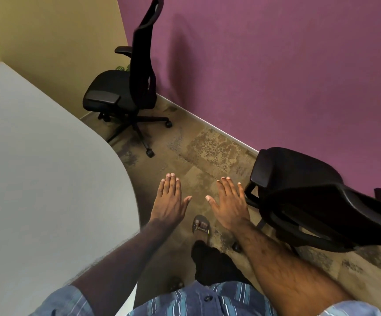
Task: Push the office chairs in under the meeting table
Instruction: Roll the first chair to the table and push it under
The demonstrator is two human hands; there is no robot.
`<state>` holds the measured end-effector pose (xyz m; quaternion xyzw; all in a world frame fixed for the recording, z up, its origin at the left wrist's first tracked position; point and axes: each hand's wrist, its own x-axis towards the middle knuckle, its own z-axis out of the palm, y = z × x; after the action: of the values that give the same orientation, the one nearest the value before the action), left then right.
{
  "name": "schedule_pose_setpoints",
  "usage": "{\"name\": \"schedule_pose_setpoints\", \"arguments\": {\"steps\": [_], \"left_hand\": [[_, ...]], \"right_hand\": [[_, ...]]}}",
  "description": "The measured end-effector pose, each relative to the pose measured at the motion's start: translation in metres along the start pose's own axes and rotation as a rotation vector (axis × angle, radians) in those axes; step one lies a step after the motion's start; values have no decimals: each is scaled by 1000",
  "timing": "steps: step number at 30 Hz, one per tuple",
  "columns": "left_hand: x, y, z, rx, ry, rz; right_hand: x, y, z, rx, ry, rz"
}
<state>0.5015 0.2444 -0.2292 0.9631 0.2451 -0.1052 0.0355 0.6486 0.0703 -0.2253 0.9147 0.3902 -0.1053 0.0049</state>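
A white meeting table (39, 169) with a rounded corner fills the left side. One black office chair (125, 87) stands in the far corner, pulled away from the table, its backrest toward the purple wall. A second black office chair (310, 197) sits at the right, close to me, also away from the table. My left hand (170, 200) and my right hand (229, 204) are held out flat, palms down, over the floor between the table and the near chair. Both hold nothing; the right one is just left of the near chair's armrest.
A purple wall (276, 76) runs along the right, with a beige wall (48, 37) behind the table. Patterned brown carpet (207, 151) lies between the chairs. My foot in a sandal (200, 225) shows below the hands.
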Motion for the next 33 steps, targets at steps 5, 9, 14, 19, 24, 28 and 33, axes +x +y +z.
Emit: {"name": "schedule_pose_setpoints", "arguments": {"steps": [5,9,14,19,24,28,33], "left_hand": [[67,-13,-7,5,-12,-7],[131,-20,-18,15,-7,-19],[211,-25,-42,16,8,-55],[281,-25,-65,11,39,-55],[345,-29,-86,-4,59,-43],[399,-39,-96,-12,77,-44],[478,-61,-105,-2,98,-21]], "right_hand": [[75,10,-5,19,-6,1],[141,18,-15,73,-1,9],[214,33,-27,88,-48,-18],[284,50,-44,99,-44,-35],[347,59,-63,97,-14,-37],[400,65,-72,84,2,-22],[480,65,-80,105,16,-18]]}}
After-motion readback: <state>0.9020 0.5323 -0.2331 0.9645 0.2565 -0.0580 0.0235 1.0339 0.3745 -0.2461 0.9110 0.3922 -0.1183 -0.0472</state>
